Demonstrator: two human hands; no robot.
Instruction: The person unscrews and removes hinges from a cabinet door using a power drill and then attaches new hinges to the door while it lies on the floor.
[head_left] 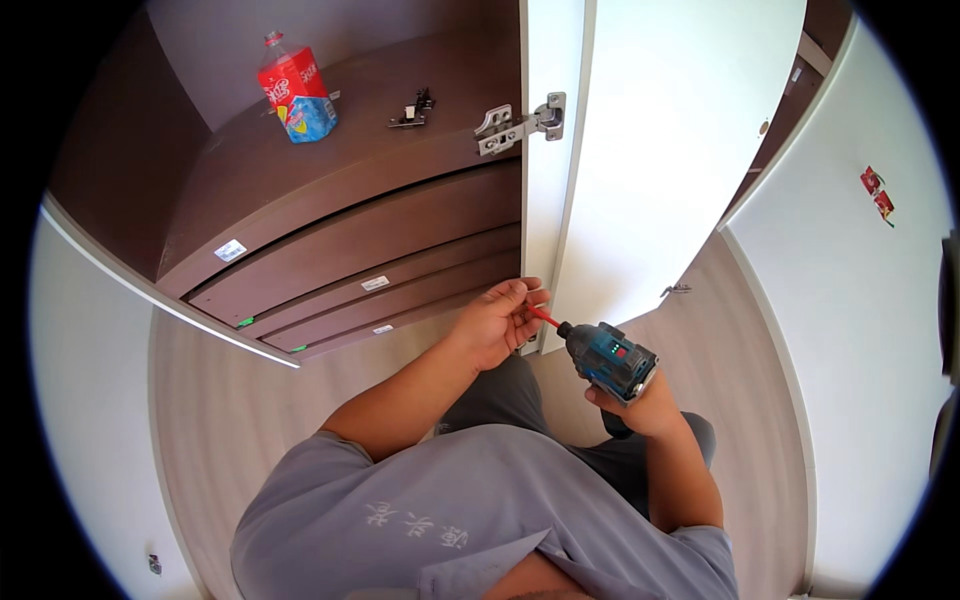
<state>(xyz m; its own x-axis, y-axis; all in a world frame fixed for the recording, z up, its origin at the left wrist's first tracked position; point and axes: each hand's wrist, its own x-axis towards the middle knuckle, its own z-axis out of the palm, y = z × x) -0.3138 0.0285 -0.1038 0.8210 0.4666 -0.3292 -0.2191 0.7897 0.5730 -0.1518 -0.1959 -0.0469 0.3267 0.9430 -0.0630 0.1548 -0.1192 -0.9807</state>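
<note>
My right hand [645, 405] grips a blue and black cordless impact driver [608, 358] from below, its nose pointing up and left. A long red driver bit [543, 316] runs from its chuck to the fingers of my left hand [500, 318]. These fingers are curled in a pinch at the bit's tip, by the edge of the white cabinet door [665, 160]. Whatever small thing they hold is hidden. Higher on the same door edge a metal concealed hinge [548, 117] reaches toward the brown cabinet interior.
A plastic bottle [298, 90] with a red and blue label and a dark hinge-like fitting [412, 108] rest on the brown shelf [350, 80]. Below are brown drawer fronts [370, 255]. A white panel [840, 240] stands at right. The floor [740, 360] is wood-look.
</note>
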